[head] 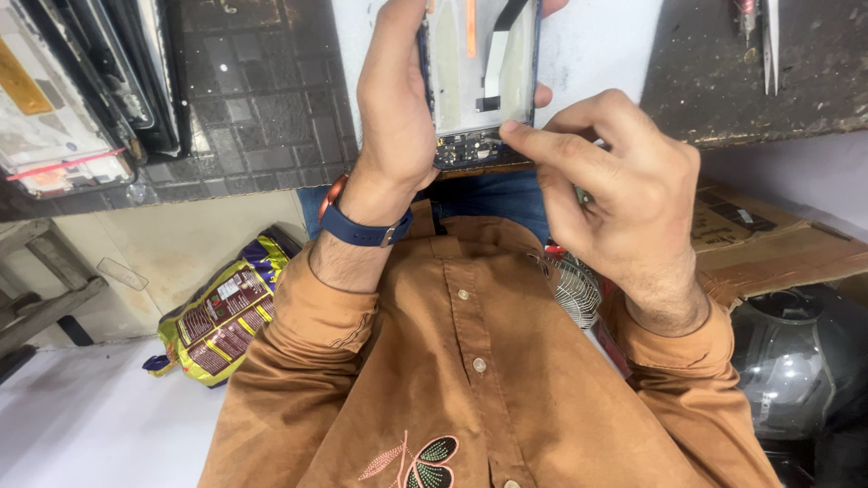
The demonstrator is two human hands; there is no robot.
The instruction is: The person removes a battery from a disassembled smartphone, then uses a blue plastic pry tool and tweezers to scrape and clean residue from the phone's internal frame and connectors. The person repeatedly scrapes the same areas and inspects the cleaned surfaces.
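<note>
Gripping opened phone lengthwise top-to-bottom in frame, left hand clamped on its edge; right hand fingertip pinched at connector end.

**Opened phone held between two hands above the lap**

The opened phone sits at the top centre of the view, over the bench edge. The left hand lies along its left side; the right hand is to its lower right, one fingertip touching the phone's lower end. A stack of phone screens lies on the bench at far left. Tweezers lie at upper right. A snack packet lies on the floor, lower left. A cardboard box sits at right, above a helmet.
</note>
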